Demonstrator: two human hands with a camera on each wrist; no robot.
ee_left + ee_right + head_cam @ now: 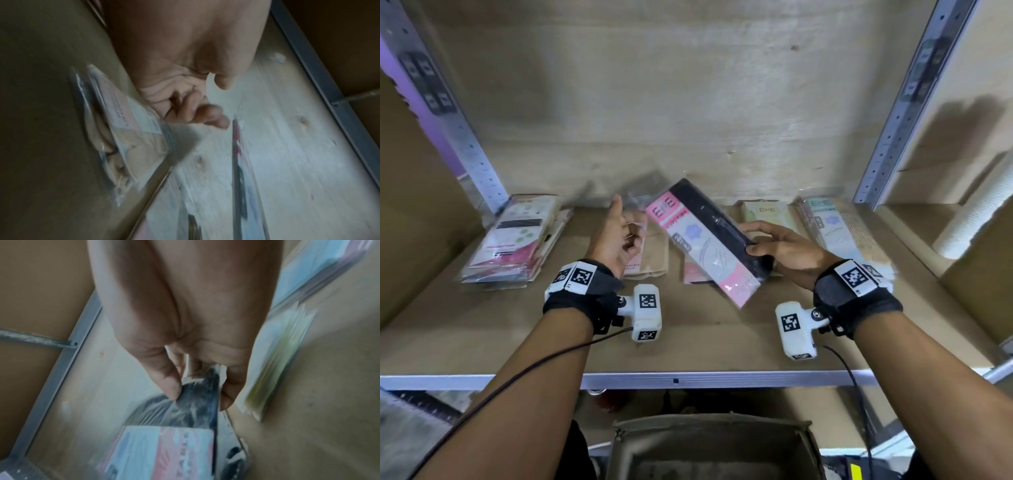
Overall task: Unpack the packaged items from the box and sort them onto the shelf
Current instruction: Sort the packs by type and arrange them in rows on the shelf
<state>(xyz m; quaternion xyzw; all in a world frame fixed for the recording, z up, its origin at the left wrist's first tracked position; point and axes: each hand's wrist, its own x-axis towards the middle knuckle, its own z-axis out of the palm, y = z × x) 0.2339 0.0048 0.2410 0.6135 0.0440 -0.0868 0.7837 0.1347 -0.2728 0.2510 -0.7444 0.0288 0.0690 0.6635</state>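
My right hand (774, 245) grips a pink-and-black packet (709, 240) in clear wrap by its right edge, tilted above the shelf board (688, 346); in the right wrist view the thumb and fingers (172, 386) pinch the packet's black part (197, 404). My left hand (621, 229) hovers just left of the packet, palm turned inward, fingers loosely curled, holding nothing. In the left wrist view the left hand's fingers (197, 112) hang curled over a beige packet (123, 129). The brown cardboard box (712, 442) stands open below the shelf's front edge.
Packets lie in groups on the shelf: a pink-and-white stack (513, 240) at the left, beige packets (650, 253) under my left hand, a yellow-green one (767, 212) and a teal one (839, 222) at the right. Grey metal uprights (890, 137) frame the bay.
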